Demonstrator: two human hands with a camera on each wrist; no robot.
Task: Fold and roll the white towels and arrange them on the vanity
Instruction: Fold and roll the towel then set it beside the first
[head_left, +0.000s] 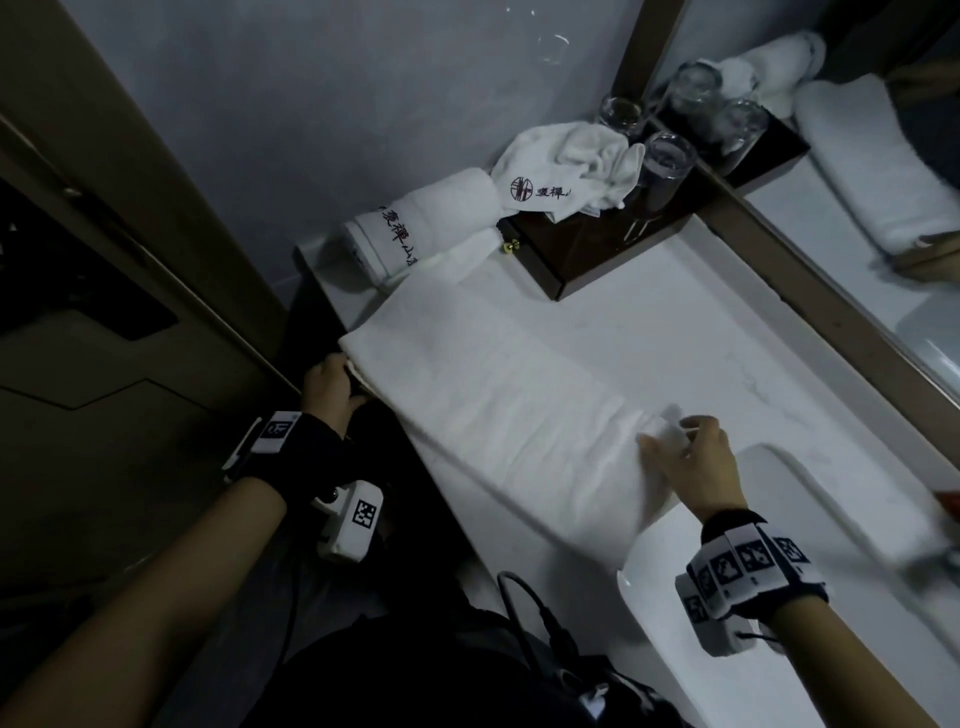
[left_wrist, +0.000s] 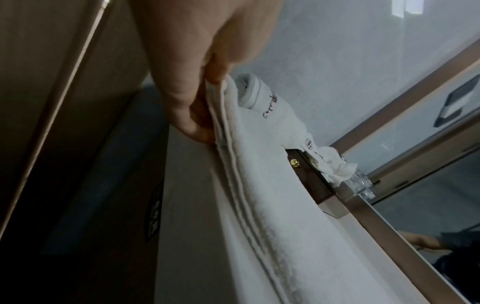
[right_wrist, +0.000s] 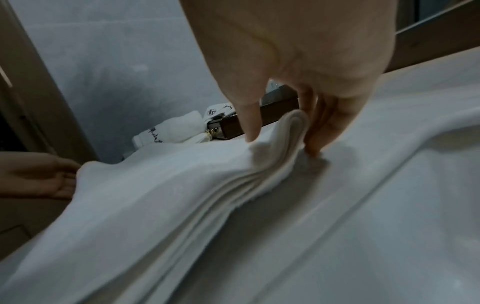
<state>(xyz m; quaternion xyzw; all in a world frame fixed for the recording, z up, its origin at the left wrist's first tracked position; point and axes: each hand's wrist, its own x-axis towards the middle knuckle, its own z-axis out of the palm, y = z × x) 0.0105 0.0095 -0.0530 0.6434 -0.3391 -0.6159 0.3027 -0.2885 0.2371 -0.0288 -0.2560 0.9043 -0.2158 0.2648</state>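
1. I am pinching the folded white towel's (head_left: 498, 410) end in my left hand (head_left: 328, 391), keeping the layers aligned along the desk (head_left: 675, 332).
2. My right hand (head_left: 693, 457) is pinching the opposite end, probably to start rolling.

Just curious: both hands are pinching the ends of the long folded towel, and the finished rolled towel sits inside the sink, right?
Not quite. The rolled towel lies on the counter beside the dark wooden box, as the head view shows. Both hands do pinch the folded towel.
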